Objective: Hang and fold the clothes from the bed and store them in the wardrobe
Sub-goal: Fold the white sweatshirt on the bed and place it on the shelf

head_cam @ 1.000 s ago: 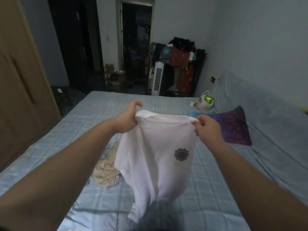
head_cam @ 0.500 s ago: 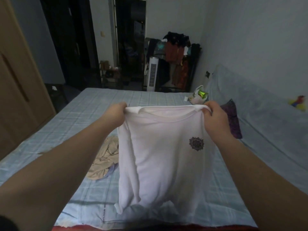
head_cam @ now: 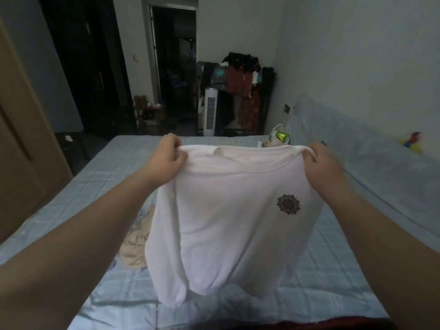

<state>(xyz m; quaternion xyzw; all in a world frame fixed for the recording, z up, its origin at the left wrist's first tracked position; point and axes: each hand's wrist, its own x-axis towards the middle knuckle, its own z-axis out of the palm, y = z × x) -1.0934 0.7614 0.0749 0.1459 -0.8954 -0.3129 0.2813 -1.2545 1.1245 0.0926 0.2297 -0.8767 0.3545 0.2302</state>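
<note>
The white T-shirt [head_cam: 228, 222] is clamped at both shoulders, the left hand [head_cam: 166, 158] pinching 1 corner and the right hand [head_cam: 326, 167] curled round the other, so it hangs spread between the 2 above the blue checked bed [head_cam: 100, 186], with its round dark emblem [head_cam: 288, 204] facing the camera and its hem bunched on the sheet. A crumpled beige garment [head_cam: 135, 248] lies on the bed, partly hidden behind the shirt's left edge, and the wooden wardrobe [head_cam: 23, 163] stands at the far left
</note>
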